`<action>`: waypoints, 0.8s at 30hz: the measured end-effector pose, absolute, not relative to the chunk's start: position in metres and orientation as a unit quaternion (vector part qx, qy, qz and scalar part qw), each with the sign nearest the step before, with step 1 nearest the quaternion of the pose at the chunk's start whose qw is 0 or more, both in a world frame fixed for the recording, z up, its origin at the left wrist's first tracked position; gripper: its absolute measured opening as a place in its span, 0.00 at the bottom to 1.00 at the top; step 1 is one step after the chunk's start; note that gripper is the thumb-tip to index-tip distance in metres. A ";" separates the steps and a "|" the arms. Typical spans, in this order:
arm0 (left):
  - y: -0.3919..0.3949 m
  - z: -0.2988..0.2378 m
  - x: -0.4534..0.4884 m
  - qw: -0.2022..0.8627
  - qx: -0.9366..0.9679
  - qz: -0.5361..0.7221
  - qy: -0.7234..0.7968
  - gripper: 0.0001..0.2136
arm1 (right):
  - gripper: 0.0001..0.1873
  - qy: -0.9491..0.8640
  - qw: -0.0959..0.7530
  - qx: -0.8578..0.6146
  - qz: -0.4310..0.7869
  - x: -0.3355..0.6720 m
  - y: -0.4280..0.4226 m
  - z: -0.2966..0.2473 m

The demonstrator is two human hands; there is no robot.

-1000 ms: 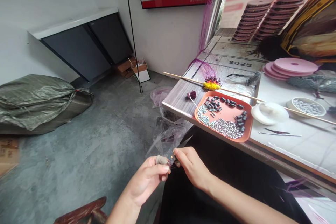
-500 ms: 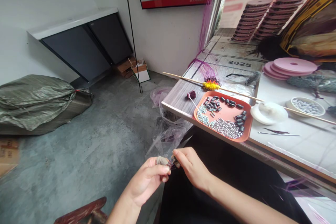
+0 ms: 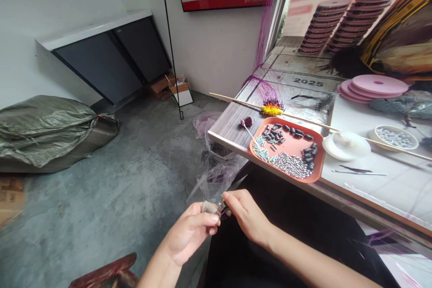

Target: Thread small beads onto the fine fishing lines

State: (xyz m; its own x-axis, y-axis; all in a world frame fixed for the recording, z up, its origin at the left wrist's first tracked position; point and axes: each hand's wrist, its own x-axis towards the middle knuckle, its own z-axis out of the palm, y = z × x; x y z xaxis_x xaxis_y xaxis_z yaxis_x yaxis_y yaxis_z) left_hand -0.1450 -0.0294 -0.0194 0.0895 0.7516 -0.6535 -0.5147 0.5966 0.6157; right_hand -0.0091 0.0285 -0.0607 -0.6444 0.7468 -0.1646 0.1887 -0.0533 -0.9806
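Note:
My left hand [image 3: 192, 229] is closed, pinching a small bundle of thin dark reddish threads [image 3: 221, 213] between thumb and fingers. A greyish wrap [image 3: 209, 207] covers one of its fingers. Close against it, my right hand [image 3: 248, 216] is curled round a small dark object that looks like a lighter [image 3: 227, 209], mostly hidden by the fingers, with the thumb on top. A tiny blue and orange glow shows at the threads beside it. Both hands are in front of the table edge, above my dark-clothed lap.
On the table [image 3: 226, 128] rests an orange tray [image 3: 286, 144] of beads and small metal pieces. A thin stick [image 3: 310, 120] carries a yellow tuft [image 3: 272, 107]. Nearby are a white lid [image 3: 346, 146], a bowl [image 3: 393, 137], pink discs [image 3: 380, 84] and thin tools [image 3: 359, 172].
A small blue and orange glow now shows at the threads between my hands. Both hands have hardly moved and keep their grip.

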 end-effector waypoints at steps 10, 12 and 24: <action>-0.028 -0.020 -0.145 0.731 0.114 0.433 0.515 0.05 | 0.28 -0.642 0.222 -0.352 0.643 -0.009 0.029 -0.057; -0.029 -0.020 -0.144 0.729 0.119 0.430 0.519 0.05 | 0.27 -0.635 0.227 -0.357 0.647 -0.009 0.029 -0.058; -0.034 -0.009 -0.141 0.460 0.397 0.446 0.657 0.10 | 0.29 -0.544 0.259 -0.398 0.691 -0.003 0.034 -0.049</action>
State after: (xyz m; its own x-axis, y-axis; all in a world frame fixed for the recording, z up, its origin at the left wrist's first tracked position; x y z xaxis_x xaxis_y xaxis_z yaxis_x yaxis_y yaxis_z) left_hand -0.1414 -0.0338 -0.0089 -0.2618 0.9321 -0.2502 0.1115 0.2867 0.9515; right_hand -0.0025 0.0344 -0.0492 -0.5486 0.7920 -0.2679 0.0746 -0.2728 -0.9592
